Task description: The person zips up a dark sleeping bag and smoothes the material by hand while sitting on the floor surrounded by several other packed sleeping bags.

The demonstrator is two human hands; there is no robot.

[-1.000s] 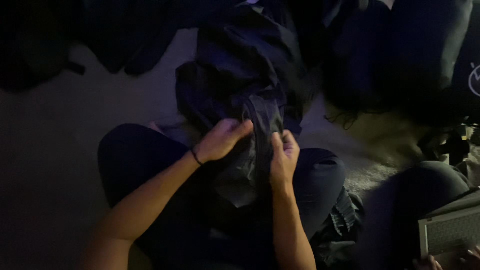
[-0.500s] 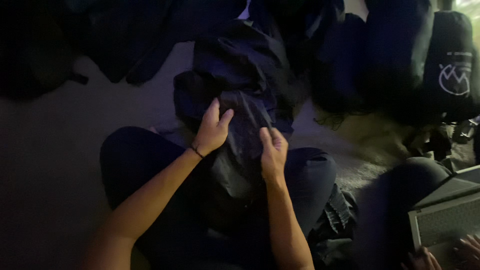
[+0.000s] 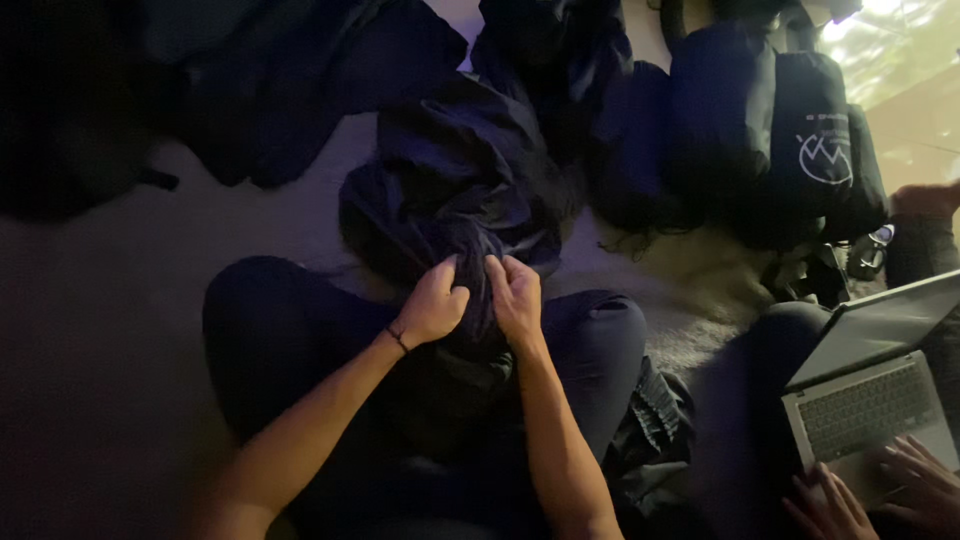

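A crumpled dark navy fabric garment (image 3: pixel 455 200), spread at 12 o'clock over the lap on a dim grey carpeted floor (image 3: pixel 110 330), is pinched by the left hand (image 3: pixel 432 305) and right hand (image 3: pixel 517 295), a silver laptop (image 3: pixel 872 385) lying at 4 o'clock.

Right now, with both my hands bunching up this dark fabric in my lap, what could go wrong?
The light is very dim, so a snag or twist in the dark fabric may go unseen where the left hand and right hand pinch it. Its loose end spreads over the floor toward other dark bundles and could tangle with them. A sideways tug might reach the laptop where another person's hands rest.
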